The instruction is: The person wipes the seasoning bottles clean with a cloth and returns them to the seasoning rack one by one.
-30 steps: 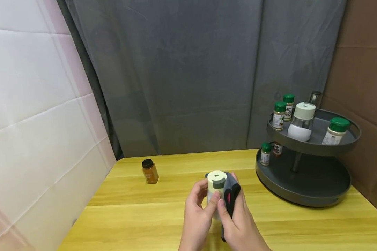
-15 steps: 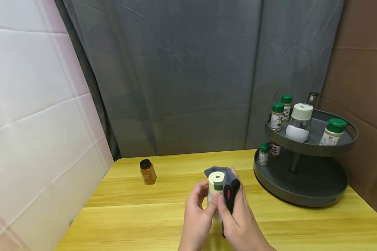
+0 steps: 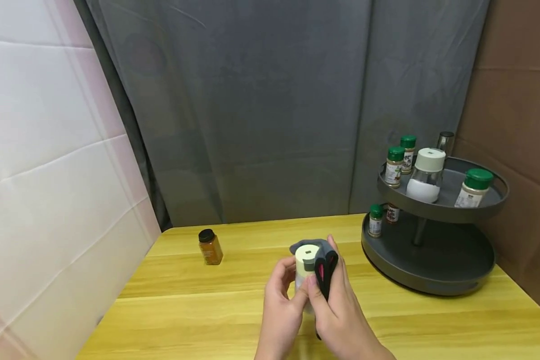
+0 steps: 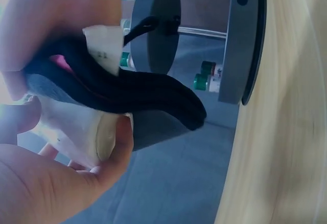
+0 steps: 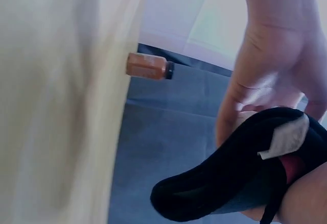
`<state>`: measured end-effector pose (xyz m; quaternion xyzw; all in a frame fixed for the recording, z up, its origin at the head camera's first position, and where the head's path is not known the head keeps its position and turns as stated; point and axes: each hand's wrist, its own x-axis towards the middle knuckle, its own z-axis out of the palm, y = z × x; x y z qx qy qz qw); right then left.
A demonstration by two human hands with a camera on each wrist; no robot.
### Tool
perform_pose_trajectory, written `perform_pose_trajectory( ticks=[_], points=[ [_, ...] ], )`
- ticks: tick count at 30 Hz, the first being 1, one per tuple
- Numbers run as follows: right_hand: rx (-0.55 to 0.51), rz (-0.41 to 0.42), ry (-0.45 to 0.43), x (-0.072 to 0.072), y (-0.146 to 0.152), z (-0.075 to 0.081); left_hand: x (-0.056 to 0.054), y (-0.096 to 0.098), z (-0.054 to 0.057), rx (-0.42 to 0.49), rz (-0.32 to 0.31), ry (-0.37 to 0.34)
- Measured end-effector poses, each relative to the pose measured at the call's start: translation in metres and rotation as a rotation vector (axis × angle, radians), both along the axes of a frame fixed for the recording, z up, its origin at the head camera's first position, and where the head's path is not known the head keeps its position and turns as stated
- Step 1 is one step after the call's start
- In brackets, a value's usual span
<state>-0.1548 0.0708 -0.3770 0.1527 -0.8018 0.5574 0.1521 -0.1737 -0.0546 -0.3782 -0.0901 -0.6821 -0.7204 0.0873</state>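
My left hand grips a seasoning jar with a pale cream lid, thumb on the near side and fingers round its left. A folded grey cloth with black edging is held by my right hand against the jar's right side. Part of the cloth curves behind the lid. In the left wrist view the cloth lies along the jar, and a white tag shows on it. The right wrist view has the cloth in front, hiding most of the jar.
On the right stands a dark two-tier turntable rack. Its tiers bear several green-capped spice bottles and a cream-lidded jar of white powder. A black-capped orange-brown spice bottle stands on the wooden table at the back left.
The cloth's upper part has risen and now curves behind the jar's lid. Both hands keep their hold, shifting slightly. The head view has turned a little, so the rack appears further left.
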Motion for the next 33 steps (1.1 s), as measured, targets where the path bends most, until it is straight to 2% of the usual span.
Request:
perform_pose_trajectory(
  ticks=[5,10,17,22,25,33],
  points=[
    [-0.003,-0.013,-0.065,0.002,-0.002,-0.009,0.0,-0.001,0.0,0.001,0.028,-0.015],
    [0.012,-0.002,-0.096,0.003,-0.005,-0.017,-0.001,-0.004,0.002,0.004,0.046,-0.002],
    [-0.055,0.056,-0.081,0.001,0.004,-0.007,0.0,-0.002,-0.002,-0.032,0.012,0.026],
    [-0.071,0.069,-0.098,-0.001,0.009,-0.001,0.001,0.001,-0.006,-0.041,0.004,-0.002],
    [-0.053,0.055,-0.095,0.001,0.007,-0.002,0.002,0.001,-0.004,-0.018,0.015,-0.011],
    [-0.018,0.036,-0.116,0.004,0.004,-0.006,0.002,0.0,0.003,0.019,0.038,0.025]
  ],
)
